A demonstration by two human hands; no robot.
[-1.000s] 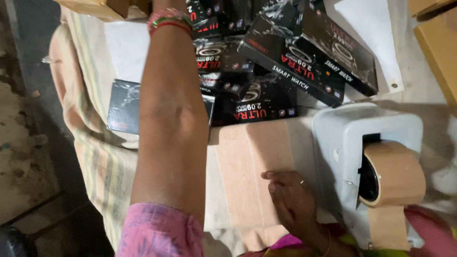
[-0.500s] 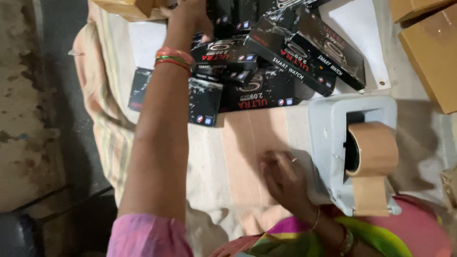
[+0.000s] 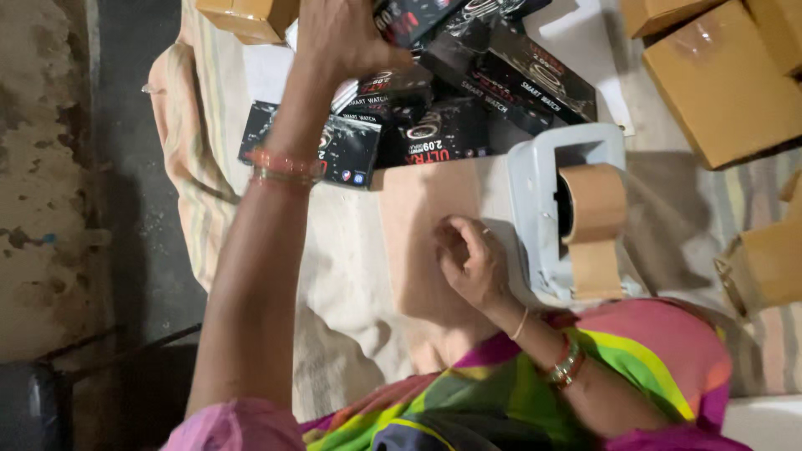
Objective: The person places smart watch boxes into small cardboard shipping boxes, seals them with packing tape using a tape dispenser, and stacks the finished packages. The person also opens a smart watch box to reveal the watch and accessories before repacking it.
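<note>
Up at twelve o'clock, the left hand (image 3: pixel 347 38) closes around a black product box (image 3: pixel 409 17) at the near edge of a crowded heap of black boxes (image 3: pixel 468 92). At four o'clock from it, the right hand (image 3: pixel 469 260) rests loosely curled, holding nothing, on bare cloth (image 3: pixel 351 250) just beside the grey tape dispenser (image 3: pixel 543 217) with its brown tape roll (image 3: pixel 591 205). Open cloth lies between the two hands. Brown cartons (image 3: pixel 727 83) crowd the two o'clock edge.
</note>
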